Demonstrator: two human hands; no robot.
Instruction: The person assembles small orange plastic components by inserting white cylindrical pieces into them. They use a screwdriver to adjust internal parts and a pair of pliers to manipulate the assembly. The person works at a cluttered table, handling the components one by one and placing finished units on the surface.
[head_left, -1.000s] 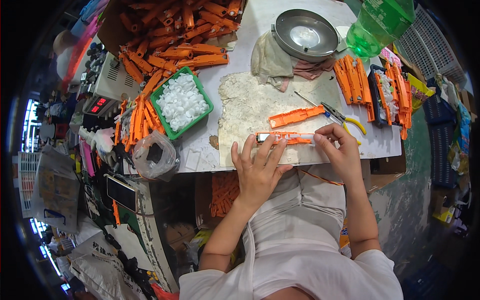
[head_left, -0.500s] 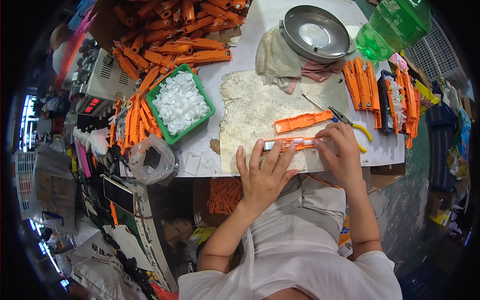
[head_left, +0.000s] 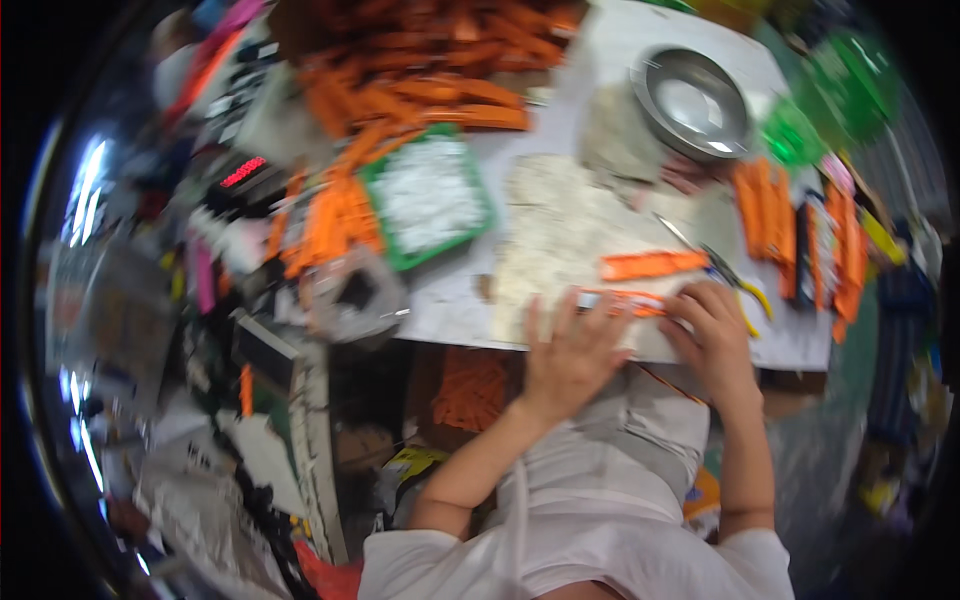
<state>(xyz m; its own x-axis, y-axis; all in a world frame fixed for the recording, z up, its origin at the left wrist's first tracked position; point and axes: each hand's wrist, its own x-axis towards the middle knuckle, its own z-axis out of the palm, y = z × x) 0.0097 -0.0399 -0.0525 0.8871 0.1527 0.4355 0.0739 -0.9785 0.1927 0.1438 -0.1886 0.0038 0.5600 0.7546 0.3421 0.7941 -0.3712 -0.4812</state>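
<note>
At the near edge of the worktable (head_left: 450, 310), the left hand (head_left: 570, 355) is lying flat with its fingers spread apart, its fingertips pressing on the left end of a long, narrow orange strip (head_left: 620, 300). The right hand (head_left: 715, 335) is curling over the strip's right end, fingers drawn together on it, though blur is hiding exactly how they are gripping. The strip is lying crosswise along the near edge, on a pale, worn mat (head_left: 560, 240); it is looking thin and flat, orange with a lighter, whitish stretch toward its left end. Just beyond it, a second orange piece (head_left: 652, 264) is resting on the mat, slightly tilted, and yellow-handled pliers (head_left: 735, 285) are lying just to its right. Farther left, a green tray (head_left: 428, 198) is holding small white parts. Toward the right edge, a row of orange pieces (head_left: 765, 210) is lying side by side. At the far edge, a round metal bowl (head_left: 690, 102) is sitting right of a large heap of orange parts (head_left: 420, 60).
</note>
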